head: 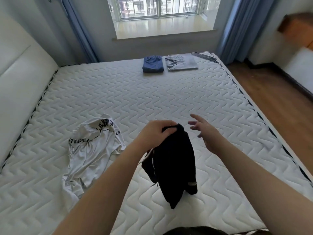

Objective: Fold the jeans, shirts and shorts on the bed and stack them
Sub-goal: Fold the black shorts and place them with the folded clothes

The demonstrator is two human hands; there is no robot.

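Left hand [156, 132] is clamped on the top edge of the black shorts [172, 164], which are held up off the mattress [152, 99] near 6 o'clock so the cloth hangs straight; a pale cuff band is seen low on one leg, and loose cords dangle at the left side. Right hand [205, 133] is held apart just beside the garment at 3 o'clock, fingers spread and empty, judged ready to take the opposite corner. White shirt [92, 150] is left crumpled at 9 o'clock, not yet folded; partial black lettering is read as "APT" and "LE", the rest is creased or inverted and cannot be made out. Folded blue shorts [153, 64] and folded grey shirt [182, 62] are laid side by side at 12 o'clock, apart, not stacked. Grey shirt's print is too faint to read.
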